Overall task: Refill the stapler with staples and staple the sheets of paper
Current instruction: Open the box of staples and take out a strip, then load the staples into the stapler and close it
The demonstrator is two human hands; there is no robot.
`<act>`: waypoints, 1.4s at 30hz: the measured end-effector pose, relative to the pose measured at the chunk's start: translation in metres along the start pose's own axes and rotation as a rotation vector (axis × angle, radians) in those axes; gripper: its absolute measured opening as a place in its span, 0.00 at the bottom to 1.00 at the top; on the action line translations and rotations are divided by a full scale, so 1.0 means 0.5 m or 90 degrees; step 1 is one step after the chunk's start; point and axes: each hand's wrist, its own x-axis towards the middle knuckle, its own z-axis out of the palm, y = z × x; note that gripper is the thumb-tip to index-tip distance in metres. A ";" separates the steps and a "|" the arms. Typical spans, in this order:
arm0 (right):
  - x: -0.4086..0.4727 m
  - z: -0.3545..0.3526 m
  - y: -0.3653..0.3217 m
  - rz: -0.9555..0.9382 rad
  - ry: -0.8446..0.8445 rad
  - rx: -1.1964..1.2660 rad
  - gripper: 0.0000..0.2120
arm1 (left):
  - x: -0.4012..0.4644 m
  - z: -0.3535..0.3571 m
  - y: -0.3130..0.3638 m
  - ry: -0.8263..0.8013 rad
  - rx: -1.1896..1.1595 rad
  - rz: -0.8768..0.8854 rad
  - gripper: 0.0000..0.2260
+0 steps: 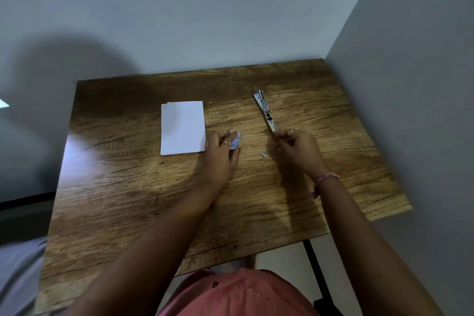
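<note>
Stapler [265, 110] of bright metal lies opened flat on the grained wooden table [128, 187], right of white sheets [182, 128]. A small box [235, 139] is gripped by the left hand [222, 150]; a thin staple strip [286, 139] is pinched by the right hand [298, 147].

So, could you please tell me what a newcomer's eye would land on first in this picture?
Probably the white sheets of paper lying left of centre on the wooden table, then the metal stapler opened out flat to their right. Nearer the person, the left hand holds a small bluish box.
</note>
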 end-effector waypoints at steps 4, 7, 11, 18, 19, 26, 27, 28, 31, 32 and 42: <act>-0.019 -0.006 0.018 -0.022 -0.053 -0.006 0.11 | 0.048 -0.003 0.013 -0.039 0.021 -0.065 0.21; -0.023 0.003 0.014 -0.045 -0.105 -0.038 0.14 | 0.082 -0.003 0.015 -0.039 -0.001 -0.102 0.21; -0.020 0.025 0.012 -0.098 -0.095 -0.112 0.16 | 0.121 -0.005 0.018 -0.012 -0.002 -0.151 0.21; -0.020 0.041 0.007 -0.152 -0.063 -0.164 0.12 | 0.143 -0.007 0.018 -0.009 0.002 -0.157 0.24; -0.018 0.042 0.007 -0.158 -0.063 -0.165 0.11 | 0.142 -0.008 0.021 -0.003 0.014 -0.158 0.25; -0.029 0.031 0.037 -0.058 -0.051 0.129 0.05 | 0.151 0.031 0.106 -0.027 -0.005 -0.118 0.23; -0.032 0.027 0.042 -0.016 -0.050 0.240 0.04 | 0.158 0.041 0.116 -0.044 -0.033 -0.132 0.22; -0.034 0.021 0.048 0.023 -0.045 0.340 0.05 | 0.163 0.050 0.125 -0.056 -0.056 -0.142 0.21; -0.033 0.004 0.060 0.093 -0.022 0.547 0.09 | 0.171 0.072 0.146 -0.076 -0.074 -0.162 0.20; -0.031 -0.001 0.065 0.110 -0.014 0.592 0.10 | 0.173 0.077 0.151 -0.075 -0.075 -0.178 0.20; -0.007 -0.005 0.114 0.139 0.085 0.699 0.08 | 0.202 0.096 0.174 -0.044 0.038 -0.210 0.19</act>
